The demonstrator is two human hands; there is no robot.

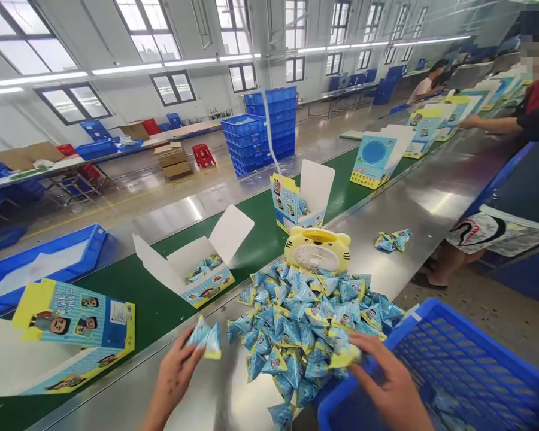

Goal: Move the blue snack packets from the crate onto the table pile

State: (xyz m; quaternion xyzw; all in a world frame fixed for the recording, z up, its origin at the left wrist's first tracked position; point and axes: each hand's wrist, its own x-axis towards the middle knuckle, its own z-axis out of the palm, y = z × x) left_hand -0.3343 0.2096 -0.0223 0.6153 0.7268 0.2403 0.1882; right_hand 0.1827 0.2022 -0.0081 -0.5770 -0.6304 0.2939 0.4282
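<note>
My left hand point(173, 374) grips two small blue-and-yellow triangular packets point(205, 339) just left of a big heap of the same packets point(305, 320) on the steel table. My right hand point(388, 383) rests on the heap's right edge, fingers closed on a packet point(344, 354), beside a blue plastic crate point(453, 365). A yellow tiger-shaped desk fan point(317, 248) stands behind the heap. An open printed carton point(197, 266) holding several packets lies on the green conveyor belt point(153, 305) ahead of my left hand.
Another open carton point(302, 200) and a blue-fronted one point(377, 158) stand further along the belt. A flat carton blank point(72, 326) lies at left. A few loose packets point(393, 239) lie on the table. A seated person point(516, 197) works at right. Stacked blue crates point(263, 129) stand behind.
</note>
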